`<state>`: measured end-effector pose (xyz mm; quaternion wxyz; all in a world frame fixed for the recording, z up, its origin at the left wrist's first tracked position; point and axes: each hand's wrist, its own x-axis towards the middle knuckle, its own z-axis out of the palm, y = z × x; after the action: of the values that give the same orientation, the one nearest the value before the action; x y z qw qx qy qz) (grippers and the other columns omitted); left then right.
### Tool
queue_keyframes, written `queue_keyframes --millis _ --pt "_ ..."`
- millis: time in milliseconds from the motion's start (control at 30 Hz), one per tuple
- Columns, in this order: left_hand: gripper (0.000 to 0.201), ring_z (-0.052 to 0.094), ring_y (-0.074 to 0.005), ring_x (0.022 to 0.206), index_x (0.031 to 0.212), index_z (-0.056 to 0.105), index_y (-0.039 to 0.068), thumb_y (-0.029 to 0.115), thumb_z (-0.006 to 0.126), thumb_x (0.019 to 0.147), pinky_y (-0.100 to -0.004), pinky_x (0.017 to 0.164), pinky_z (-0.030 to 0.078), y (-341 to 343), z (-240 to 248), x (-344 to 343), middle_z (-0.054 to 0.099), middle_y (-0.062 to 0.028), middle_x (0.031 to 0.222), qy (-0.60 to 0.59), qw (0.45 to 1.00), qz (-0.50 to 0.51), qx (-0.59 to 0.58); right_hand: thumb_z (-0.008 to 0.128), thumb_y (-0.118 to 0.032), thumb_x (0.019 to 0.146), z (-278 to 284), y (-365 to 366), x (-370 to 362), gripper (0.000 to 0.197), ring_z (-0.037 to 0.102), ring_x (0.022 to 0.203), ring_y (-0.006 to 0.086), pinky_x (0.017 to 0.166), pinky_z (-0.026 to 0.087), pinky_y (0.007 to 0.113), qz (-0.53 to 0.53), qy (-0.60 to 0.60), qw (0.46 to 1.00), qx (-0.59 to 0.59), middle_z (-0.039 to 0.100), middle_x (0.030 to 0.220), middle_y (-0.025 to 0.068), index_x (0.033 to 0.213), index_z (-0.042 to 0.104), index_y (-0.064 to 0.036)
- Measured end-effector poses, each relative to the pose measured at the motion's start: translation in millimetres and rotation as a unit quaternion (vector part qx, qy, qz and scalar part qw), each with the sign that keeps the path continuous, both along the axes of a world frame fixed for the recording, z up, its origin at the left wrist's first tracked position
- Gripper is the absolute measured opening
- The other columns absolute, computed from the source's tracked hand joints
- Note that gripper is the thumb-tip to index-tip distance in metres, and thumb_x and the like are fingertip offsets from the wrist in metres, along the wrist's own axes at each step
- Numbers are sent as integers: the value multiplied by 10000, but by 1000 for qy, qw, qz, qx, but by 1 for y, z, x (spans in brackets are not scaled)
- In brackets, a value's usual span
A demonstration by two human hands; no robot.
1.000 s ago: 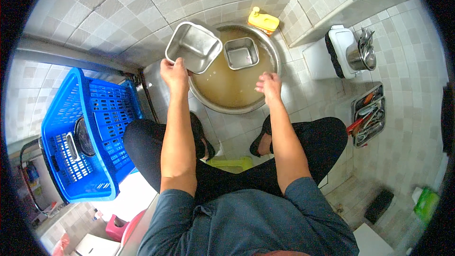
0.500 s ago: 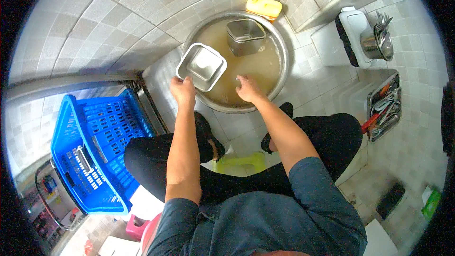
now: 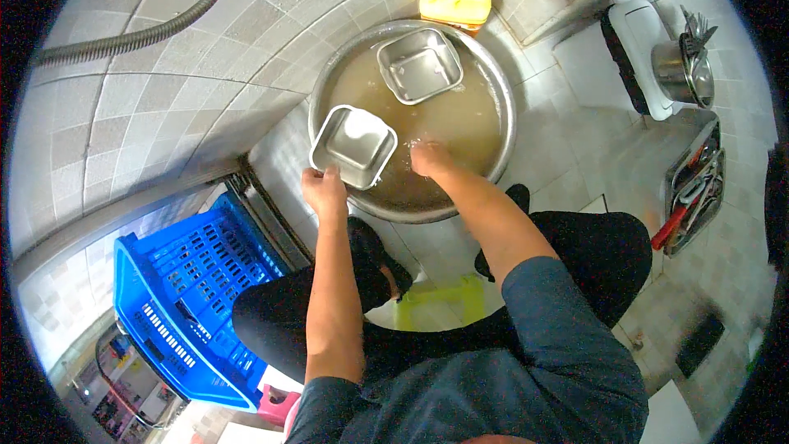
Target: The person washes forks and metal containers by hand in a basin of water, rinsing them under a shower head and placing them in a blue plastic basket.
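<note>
My left hand (image 3: pixel 325 191) grips the near rim of a square metal pan (image 3: pixel 353 148), holding it tilted above the left side of a wide round basin (image 3: pixel 509 107). The pan looks empty, and its inside faces up. Murky brownish water (image 3: pixel 456 127) fills the basin. Into that water, right of the pan, dips my right hand (image 3: pixel 427 159); splashes show around it and its fingers are hidden under the surface. A second square metal pan (image 3: pixel 421 67) sits at the far side of the basin, partly in the water.
Behind the basin stands a yellow bottle (image 3: pixel 454 6) by the tiled wall. A flexible metal hose (image 3: pixel 164 31) hangs at upper left. To my left is a blue plastic crate (image 3: pixel 189 288). On the right are a metal pot of cutlery (image 3: pixel 675 67) and a container of utensils (image 3: pixel 694 197).
My right hand has gone down into the water. The far pan has tipped so its inside shows more. The whole view has shifted, bringing the hose in.
</note>
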<state>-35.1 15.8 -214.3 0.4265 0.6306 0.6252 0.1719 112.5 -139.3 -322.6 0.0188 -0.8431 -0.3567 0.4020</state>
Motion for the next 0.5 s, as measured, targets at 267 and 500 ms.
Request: queue_keyframes --millis 267,500 --pt "153 563 -152 558 830 568 -6 60 695 777 -299 460 449 13 19 -5 609 -82 734 -65 992 101 -31 586 -189 802 5 57 5 222 685 953 333 813 545 434 37 3 999 14 715 1034 140 920 741 -83" --pt "147 555 -156 573 831 526 0 31 659 776 -295 468 450 14 21 0 568 -66 710 -93 990 103 -38 520 -164 861 -26 47 -44 250 655 1041 310 905 504 413 20 -53 995 76 708 1023 163 982 709 -53"
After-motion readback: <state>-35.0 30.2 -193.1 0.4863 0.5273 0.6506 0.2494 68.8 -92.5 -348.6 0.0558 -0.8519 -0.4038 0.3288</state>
